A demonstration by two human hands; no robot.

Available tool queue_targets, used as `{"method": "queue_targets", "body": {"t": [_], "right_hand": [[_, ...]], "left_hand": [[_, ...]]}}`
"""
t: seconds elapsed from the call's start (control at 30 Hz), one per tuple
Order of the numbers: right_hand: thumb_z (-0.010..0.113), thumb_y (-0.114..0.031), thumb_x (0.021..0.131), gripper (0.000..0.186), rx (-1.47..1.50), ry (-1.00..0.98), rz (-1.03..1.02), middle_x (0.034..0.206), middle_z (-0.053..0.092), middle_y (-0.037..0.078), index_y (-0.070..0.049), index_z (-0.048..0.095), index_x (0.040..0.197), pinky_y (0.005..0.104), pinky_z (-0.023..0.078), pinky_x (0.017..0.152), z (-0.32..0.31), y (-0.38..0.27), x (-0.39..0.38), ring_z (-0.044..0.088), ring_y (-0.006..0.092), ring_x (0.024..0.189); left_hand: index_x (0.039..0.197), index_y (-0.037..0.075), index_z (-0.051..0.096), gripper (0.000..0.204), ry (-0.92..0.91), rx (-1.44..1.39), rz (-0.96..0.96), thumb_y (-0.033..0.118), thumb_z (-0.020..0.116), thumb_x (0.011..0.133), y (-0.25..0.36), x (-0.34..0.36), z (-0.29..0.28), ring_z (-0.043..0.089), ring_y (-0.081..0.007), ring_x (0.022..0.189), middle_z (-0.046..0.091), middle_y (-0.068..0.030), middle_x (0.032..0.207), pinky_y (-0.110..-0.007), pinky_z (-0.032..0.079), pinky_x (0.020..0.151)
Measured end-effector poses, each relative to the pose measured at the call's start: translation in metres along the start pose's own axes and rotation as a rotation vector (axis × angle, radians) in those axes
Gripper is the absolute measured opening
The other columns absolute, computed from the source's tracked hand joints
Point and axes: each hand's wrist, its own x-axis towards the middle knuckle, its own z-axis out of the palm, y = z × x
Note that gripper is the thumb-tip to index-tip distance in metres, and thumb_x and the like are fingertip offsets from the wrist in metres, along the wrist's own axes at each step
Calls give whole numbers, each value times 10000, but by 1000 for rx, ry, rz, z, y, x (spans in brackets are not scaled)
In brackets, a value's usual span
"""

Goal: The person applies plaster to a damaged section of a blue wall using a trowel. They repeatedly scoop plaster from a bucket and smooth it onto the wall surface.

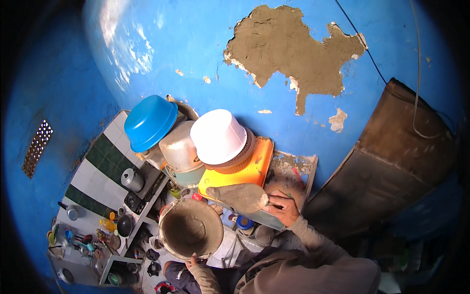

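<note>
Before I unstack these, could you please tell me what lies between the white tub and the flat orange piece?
A brown container, seen in the head view.

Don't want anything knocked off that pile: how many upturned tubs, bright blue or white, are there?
2: a blue tub at the pile's left and a white tub to its right, both beyond the bucket. Others may be hidden underneath.

A loose, plain top (pixel 313 275) in muted grey-brown covers the person's torso, its cloth falling in broad, soft folds. The right sleeve (pixel 318 240) is long, brownish and creased, reaching down to the wrist; the left sleeve (pixel 205 280) is likewise long, wrinkled and a shade lighter tan. Dark trousers (pixel 177 274), bluish grey in tone, show partly beneath the top.
</note>
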Motion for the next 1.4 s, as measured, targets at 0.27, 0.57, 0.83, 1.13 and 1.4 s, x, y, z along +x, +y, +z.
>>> {"method": "queue_targets", "body": {"t": [0.27,0.57,0.83,1.13,1.4], "right_hand": [[677,-18,696,273,-98,76,-48,926,587,114,61,604,946,283,452,704,-44,-22,20,574,195,792],[665,36,676,286,-142,158,-89,937,572,102,75,597,951,278,449,696,-79,-29,38,552,172,801],[645,25,703,290,-93,212,-34,904,549,63,49,607,990,236,427,713,-93,-46,56,523,136,801],[621,20,761,279,-17,187,-17,967,532,42,69,591,1035,242,425,739,-93,-57,88,508,103,864],[625,-47,773,246,-32,234,-17,890,538,4,52,592,996,190,403,618,-86,-54,155,485,57,749]], "left_hand": [[1139,27,480,416,-59,94,-71,54,594,740,-7,19,-10,564,-219,775,571,-99,966,-355,490,644],[1210,97,450,462,-9,117,-73,130,588,770,-5,2,4,555,-250,838,550,-110,1026,-398,494,659],[1060,83,499,379,109,142,-131,98,620,701,-37,31,-26,483,-175,633,502,-52,745,-397,501,556],[1108,96,486,362,97,116,-114,80,550,753,-23,10,-21,518,-223,667,522,-75,821,-438,527,593],[1042,72,481,281,129,173,-106,71,533,766,-32,14,-32,518,-222,618,507,-66,787,-434,527,538]]}}
